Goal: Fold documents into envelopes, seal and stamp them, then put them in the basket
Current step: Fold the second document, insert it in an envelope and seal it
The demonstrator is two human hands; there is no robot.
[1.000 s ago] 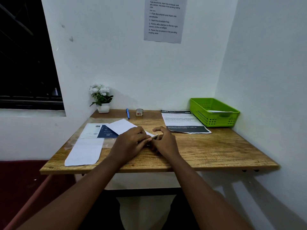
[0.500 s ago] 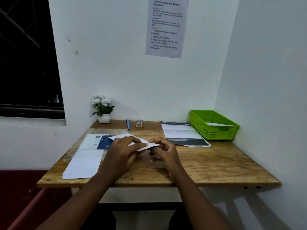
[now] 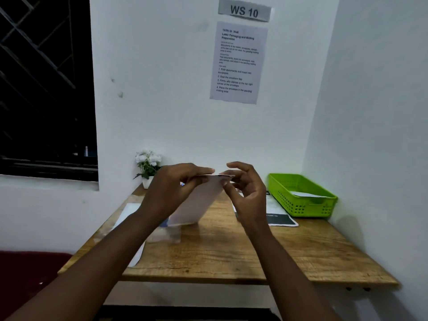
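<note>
A white envelope (image 3: 196,205) hangs in the air above the wooden table (image 3: 231,256), held at its top edge. My left hand (image 3: 171,191) pinches the top left of it. My right hand (image 3: 245,188) grips the top right edge with thumb and fingertips, the other fingers spread. A green plastic basket (image 3: 301,205) stands at the back right against the wall, with a white envelope lying inside. A printed document (image 3: 278,214) with a dark band lies left of the basket, partly hidden by my right hand. White sheets (image 3: 129,214) lie on the left of the table under my left arm.
A small pot of white flowers (image 3: 148,165) stands at the back left corner. An instruction sheet (image 3: 238,63) and a "WS 10" sign hang on the wall. White walls close the table on the back and right. A dark window (image 3: 46,89) is on the left.
Both hands have lifted the envelope off the table into the air, so it now hangs down from its top edge. The camera has tilted upward.
</note>
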